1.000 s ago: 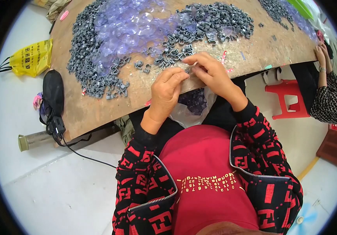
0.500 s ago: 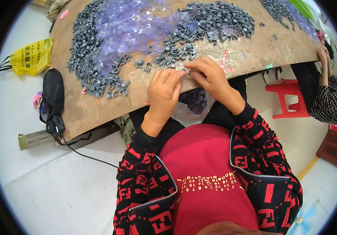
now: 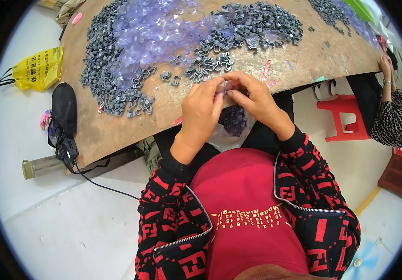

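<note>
My left hand (image 3: 200, 112) and my right hand (image 3: 256, 100) meet over the table's near edge, fingertips pinched together. Between them is a small clear plastic piece (image 3: 224, 87), mostly covered by the fingers; its exact shape cannot be made out. Just beyond my hands lie loose grey plastic clips (image 3: 205, 67) with wavy, open curves. A broad pile of clear, purplish suction cups (image 3: 156, 35) spreads behind, with more grey clips heaped on both sides. Below my hands, in my lap, a clear plastic bag (image 3: 217, 135) holds dark purplish pieces (image 3: 233, 120).
The brown table (image 3: 117, 133) curves in front of me. At its left are a yellow bag (image 3: 39, 67), a black pouch (image 3: 64, 108) with a cable, and a bottle (image 3: 42, 167). To the right stand a red stool (image 3: 345, 116) and another person's arm (image 3: 386, 79).
My left hand has shifted slightly right and up, closer against my right hand. The fingers of both hands have come together more around the small piece.
</note>
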A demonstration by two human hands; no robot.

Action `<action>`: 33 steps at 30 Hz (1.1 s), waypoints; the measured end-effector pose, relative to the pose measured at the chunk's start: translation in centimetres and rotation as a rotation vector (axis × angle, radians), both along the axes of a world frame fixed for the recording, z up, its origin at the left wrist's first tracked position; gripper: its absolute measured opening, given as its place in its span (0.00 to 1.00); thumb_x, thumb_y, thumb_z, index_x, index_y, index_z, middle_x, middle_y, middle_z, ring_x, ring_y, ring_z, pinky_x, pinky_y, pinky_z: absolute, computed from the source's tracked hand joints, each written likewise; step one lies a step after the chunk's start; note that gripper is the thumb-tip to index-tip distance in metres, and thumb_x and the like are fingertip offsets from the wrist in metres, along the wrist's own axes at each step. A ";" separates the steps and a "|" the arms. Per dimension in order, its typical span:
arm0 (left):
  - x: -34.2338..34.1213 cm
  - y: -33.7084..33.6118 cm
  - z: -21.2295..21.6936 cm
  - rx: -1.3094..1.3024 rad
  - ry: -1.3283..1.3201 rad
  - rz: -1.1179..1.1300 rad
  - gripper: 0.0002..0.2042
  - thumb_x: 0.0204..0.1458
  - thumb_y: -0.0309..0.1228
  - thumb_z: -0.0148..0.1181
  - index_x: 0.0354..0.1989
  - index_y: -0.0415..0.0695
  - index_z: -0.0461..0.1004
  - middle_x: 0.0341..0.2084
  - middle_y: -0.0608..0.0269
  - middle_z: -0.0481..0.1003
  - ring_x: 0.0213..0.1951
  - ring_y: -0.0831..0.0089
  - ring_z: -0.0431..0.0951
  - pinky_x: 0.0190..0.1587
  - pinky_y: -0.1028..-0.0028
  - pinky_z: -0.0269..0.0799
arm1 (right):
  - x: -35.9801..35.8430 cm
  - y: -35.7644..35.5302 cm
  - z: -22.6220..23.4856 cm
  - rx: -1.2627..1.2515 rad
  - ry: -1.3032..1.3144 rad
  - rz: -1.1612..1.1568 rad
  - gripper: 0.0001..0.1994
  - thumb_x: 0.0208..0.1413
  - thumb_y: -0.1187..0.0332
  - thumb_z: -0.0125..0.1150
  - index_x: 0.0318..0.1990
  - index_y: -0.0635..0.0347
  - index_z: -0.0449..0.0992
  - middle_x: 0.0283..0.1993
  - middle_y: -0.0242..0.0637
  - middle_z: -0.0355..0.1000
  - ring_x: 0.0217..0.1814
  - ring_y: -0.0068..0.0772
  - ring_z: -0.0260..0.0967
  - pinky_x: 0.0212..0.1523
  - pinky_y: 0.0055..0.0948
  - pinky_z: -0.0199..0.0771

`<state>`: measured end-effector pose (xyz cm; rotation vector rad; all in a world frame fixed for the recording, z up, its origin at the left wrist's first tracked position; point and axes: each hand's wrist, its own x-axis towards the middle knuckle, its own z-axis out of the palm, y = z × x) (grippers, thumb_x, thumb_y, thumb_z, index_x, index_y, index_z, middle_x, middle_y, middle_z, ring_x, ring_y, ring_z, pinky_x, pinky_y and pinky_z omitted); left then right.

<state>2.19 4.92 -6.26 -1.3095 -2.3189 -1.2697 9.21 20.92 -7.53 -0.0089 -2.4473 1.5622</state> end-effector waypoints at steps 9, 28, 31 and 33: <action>-1.2 -1.0 1.3 0.452 -1.320 -0.066 0.15 0.52 0.24 0.57 0.49 0.40 0.71 0.33 0.69 0.72 0.33 0.83 0.72 0.34 0.83 0.69 | 0.0 -1.2 0.0 -0.055 0.226 -0.136 0.13 0.49 0.74 0.62 0.43 0.60 0.72 0.36 0.39 0.71 0.36 0.33 0.71 0.38 0.27 0.71; 1.9 -1.1 2.7 0.378 -0.760 -0.076 0.09 0.50 0.21 0.60 0.39 0.34 0.73 0.31 0.64 0.73 0.31 0.80 0.75 0.35 0.81 0.72 | 1.5 -2.0 2.3 -0.397 -0.007 -0.009 0.09 0.64 0.64 0.47 0.38 0.60 0.64 0.26 0.26 0.61 0.26 0.14 0.56 0.27 0.16 0.57; 1.9 -1.1 2.7 0.282 -0.624 -0.084 0.12 0.51 0.20 0.59 0.45 0.36 0.72 0.34 0.66 0.72 0.33 0.80 0.73 0.38 0.81 0.70 | 1.4 -1.5 2.2 -0.551 -0.084 0.067 0.12 0.64 0.59 0.45 0.37 0.58 0.64 0.24 0.24 0.59 0.24 0.13 0.53 0.26 0.15 0.53; 1.9 -1.1 3.0 0.220 -0.527 -0.096 0.13 0.50 0.20 0.60 0.45 0.37 0.72 0.35 0.67 0.71 0.36 0.79 0.73 0.41 0.81 0.69 | 1.4 -1.3 2.4 -0.749 -0.189 0.109 0.13 0.64 0.56 0.45 0.37 0.57 0.64 0.23 0.23 0.58 0.24 0.13 0.52 0.26 0.15 0.52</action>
